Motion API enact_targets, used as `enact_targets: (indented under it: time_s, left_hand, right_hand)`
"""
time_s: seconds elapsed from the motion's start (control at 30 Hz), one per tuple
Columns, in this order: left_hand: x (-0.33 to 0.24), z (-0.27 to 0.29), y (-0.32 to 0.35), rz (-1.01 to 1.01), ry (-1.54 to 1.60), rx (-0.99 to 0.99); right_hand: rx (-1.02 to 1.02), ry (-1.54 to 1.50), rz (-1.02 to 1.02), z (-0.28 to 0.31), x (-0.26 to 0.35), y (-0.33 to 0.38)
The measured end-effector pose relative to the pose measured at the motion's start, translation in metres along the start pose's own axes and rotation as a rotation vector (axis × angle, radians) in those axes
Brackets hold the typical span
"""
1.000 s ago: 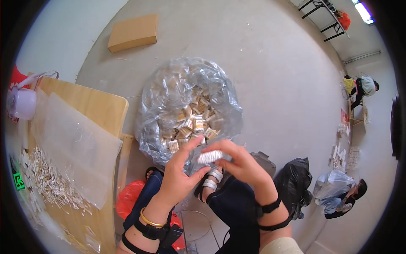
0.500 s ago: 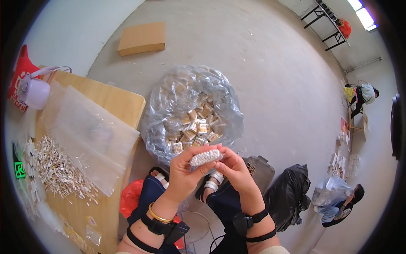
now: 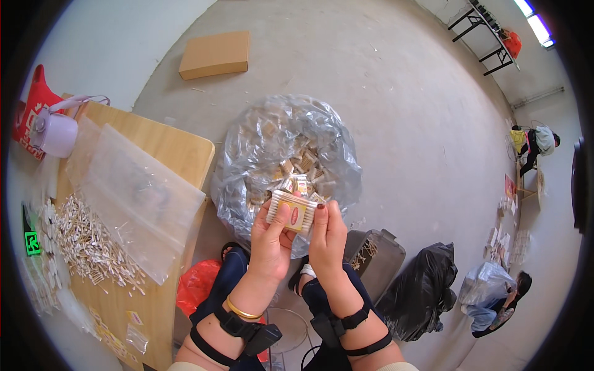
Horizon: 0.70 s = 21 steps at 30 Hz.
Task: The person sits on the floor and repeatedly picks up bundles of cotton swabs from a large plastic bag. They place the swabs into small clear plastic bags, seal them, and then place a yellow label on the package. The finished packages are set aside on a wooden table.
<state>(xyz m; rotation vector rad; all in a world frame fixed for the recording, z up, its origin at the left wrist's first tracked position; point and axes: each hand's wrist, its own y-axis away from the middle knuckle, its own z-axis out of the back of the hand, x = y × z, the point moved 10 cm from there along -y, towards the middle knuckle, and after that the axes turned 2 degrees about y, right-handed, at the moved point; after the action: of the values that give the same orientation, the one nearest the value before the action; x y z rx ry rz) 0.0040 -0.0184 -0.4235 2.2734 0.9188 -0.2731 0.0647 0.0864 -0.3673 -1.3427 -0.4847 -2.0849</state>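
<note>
My left hand [image 3: 270, 241] and my right hand [image 3: 328, 234] together hold a small clear pack of cotton swabs [image 3: 292, 211] with a red oval label, up in front of me. Thumbs press on its face, fingers wrap its sides. Just beyond it on the floor sits a large clear plastic bag [image 3: 286, 154] full of several similar small packs. Both wrists carry black straps, and the left one also wears a gold bangle.
A wooden table [image 3: 164, 148] at my left bears loose cotton swabs [image 3: 90, 244], a clear plastic sheet [image 3: 133, 195] and a white jug [image 3: 57, 133]. A cardboard box [image 3: 215, 54] lies on the concrete floor. A black bag [image 3: 421, 290] and a person [image 3: 501, 303] sit at right.
My hands have drawn together and lifted the pack higher, turning its labelled face toward me. The view has tilted a little, showing more of the table.
</note>
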Motion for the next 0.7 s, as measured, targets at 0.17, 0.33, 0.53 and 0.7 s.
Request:
enact_targets:
  time_s: [0.17,0.33,0.53,0.7]
  left_hand:
    - [0.010,-0.009,0.009,0.022,-0.026,0.024]
    - [-0.001,-0.007,0.011,-0.040,-0.039,0.019]
    - [-0.007,-0.018,0.022,-0.071,-0.070,0.053]
    - [-0.033,-0.038,0.052,-0.123,-0.407,0.166]
  right_hand:
    - [-0.046,-0.128,0.036,0.003,0.012,-0.002]
    - [0.074,-0.268,-0.086,-0.002,-0.001,-0.001]
    - [0.048,-0.252,-0.038,0.000,0.015,0.005]
    - [0.230,-0.454,-0.165,0.012,0.036,0.017]
